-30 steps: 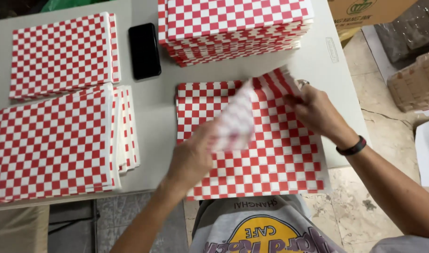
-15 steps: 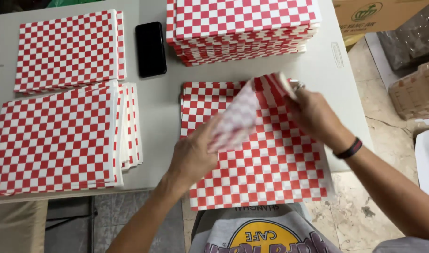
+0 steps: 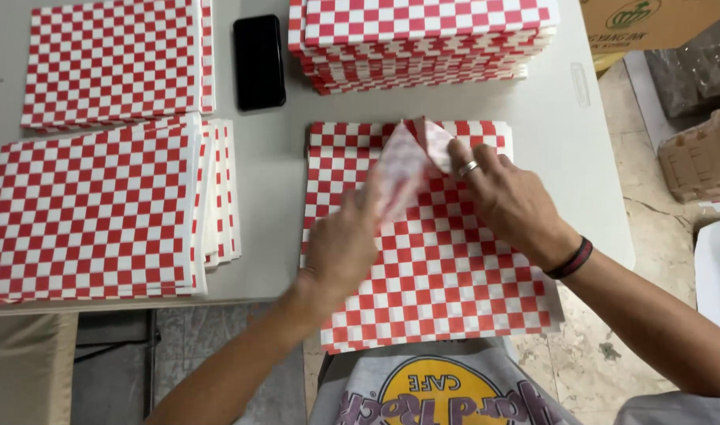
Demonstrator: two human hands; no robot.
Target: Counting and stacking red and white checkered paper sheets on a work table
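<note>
A sheet of red-and-white checkered paper lies in front of me on the grey table. Its upper right corner is lifted and folded over toward the middle as a flap. My left hand holds the flap from the left, blurred with motion. My right hand, with a ring and a dark wristband, pinches the flap's top from the right.
A thick stack of folded checkered papers sits at the far edge. Two more stacks lie at left. A black phone rests between stacks. Cardboard boxes stand on the floor at right.
The lifted corner has travelled left toward the sheet's middle. Both hands have moved left with it, and the right hand now sits over the sheet's upper middle.
</note>
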